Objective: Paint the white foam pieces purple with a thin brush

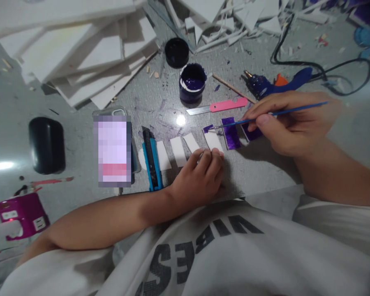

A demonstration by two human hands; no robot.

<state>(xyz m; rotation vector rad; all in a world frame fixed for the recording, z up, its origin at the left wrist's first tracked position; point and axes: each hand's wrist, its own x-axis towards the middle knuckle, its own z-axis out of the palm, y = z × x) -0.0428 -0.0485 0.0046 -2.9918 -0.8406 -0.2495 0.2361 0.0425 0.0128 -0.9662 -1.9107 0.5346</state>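
My right hand [288,123] is closed around a thin blue paintbrush [249,120]. The brush tip touches the top of a small white foam strip [213,139], where a patch of purple paint shows. With curled fingers, my left hand [203,170] presses on the strip's lower end. Just right of it lies a strip painted purple [231,133], and another purple piece [252,132] sits partly under my right hand. Several unpainted white strips [178,151] lie to the left. An open jar of purple paint [193,84] stands behind them.
A pink-handled blade [228,105], a wooden stick [232,87] and a blue glue gun [274,84] lie beyond my hands. A blue utility knife [152,160] and a phone [114,150] are left. The black jar lid [176,52] and foam sheets [92,53] lie farther back.
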